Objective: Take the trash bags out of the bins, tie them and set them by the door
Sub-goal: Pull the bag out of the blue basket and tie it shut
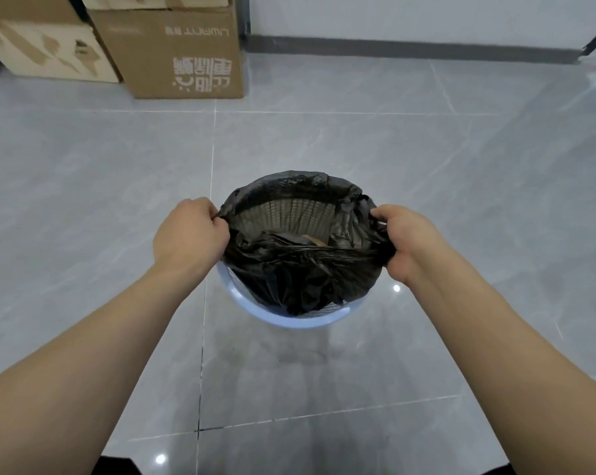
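Black trash bag (300, 269) sits inside a pale blue plastic bin (289, 318) standing on the grey tiled floor (427, 166), directly ahead of and below the person, centred between both arms. Left hand (190, 231) pinches the bag's rim at the bin's left side, fingers curled tight round a bunch of film; right hand (406, 241) does the same at the right side, thumb and fingers closed on a gathered tail of plastic. Both grips closed on the bag, neither holds anything else. Near edge of the bag is pulled free and stretched taut in a line between the two hands, running left-right across the bin mouth; far edge still drapes over the far rim, mesh wall of the bin showing through. Some brownish scrap visible inside, can't tell what. Hands about equally near, so lift looks like straight up, both together. Bag not out, not tied. Cardboard boxes (183, 53) well apart against the far wall; no door clearly identifiable.
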A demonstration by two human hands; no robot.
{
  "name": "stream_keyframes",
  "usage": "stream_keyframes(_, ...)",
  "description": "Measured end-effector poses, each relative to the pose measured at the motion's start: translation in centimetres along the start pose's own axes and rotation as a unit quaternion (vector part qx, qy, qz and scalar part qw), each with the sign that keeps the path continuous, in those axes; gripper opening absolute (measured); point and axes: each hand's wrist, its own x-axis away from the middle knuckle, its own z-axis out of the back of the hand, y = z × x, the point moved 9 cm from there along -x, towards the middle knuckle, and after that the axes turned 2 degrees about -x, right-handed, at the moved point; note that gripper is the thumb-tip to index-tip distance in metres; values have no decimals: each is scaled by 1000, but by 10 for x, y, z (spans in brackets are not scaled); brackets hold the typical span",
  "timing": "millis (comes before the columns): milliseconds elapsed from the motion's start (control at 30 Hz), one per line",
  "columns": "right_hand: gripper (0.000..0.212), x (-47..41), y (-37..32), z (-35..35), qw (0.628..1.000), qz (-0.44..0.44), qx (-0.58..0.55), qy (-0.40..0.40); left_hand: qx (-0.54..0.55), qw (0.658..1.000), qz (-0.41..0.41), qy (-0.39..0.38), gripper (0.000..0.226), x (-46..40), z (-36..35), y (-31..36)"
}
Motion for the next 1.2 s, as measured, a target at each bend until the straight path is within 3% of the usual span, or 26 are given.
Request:
stream_keyframes(67, 21, -2, -10, -1, 998, 34, -51, -11, 44, 999, -8, 10, 17, -3, 3, 3)
stream_keyframes(133, 21, -1, -18, -9, 993, 57, -93, -36, 197, 979, 40, -18, 13, -8, -5, -1)
stream_keyframes(233, 20, 2, -20, -22, 985, 52, -143, -76, 477, 867, 133, -55, 16, -15, -13, 0)
stream_keyframes(367, 25, 5, -23, -31, 975, 52, -184, -114, 629, 759, 150, -80, 17, -11, -2, 15)
stream_keyframes(467, 26, 7, -29, -32, 964, 61, -222, -136, 692, 688, 167, -144, 46, -3, -2, 24)
stream_keyframes(600, 27, 10, -36, -32, 953, 72, -251, -156, 720, 645, 170, -192, 44, -3, -1, 31)
stream_keyframes(767, 28, 13, -40, -37, 942, 85, -272, -176, 767, 594, 143, -194, 54, 0, 6, 43)
stream_keyframes(900, 31, 19, -50, -39, 924, 107, -305, -205, 795, 558, 187, -146, 35, -4, 6, 33)
stream_keyframes(1000, 27, 22, -54, -39, 915, 114, -323, -212, 787, 561, 202, -157, 39, 0, 2, 32)
stream_keyframes(1067, 25, 22, -54, -35, 924, 119, -310, -190, 758, 597, 195, -178, 35, 5, 0, 35)
stream_keyframes(1133, 29, 20, -50, -29, 949, 124, -251, -146, 693, 676, 202, -146, 27, 4, 0, 29)
stream_keyframes(1200, 37, 19, -50, -21, 978, 145, -119, -93, 527, 827, 144, -130, 29, 0, 8, 30)
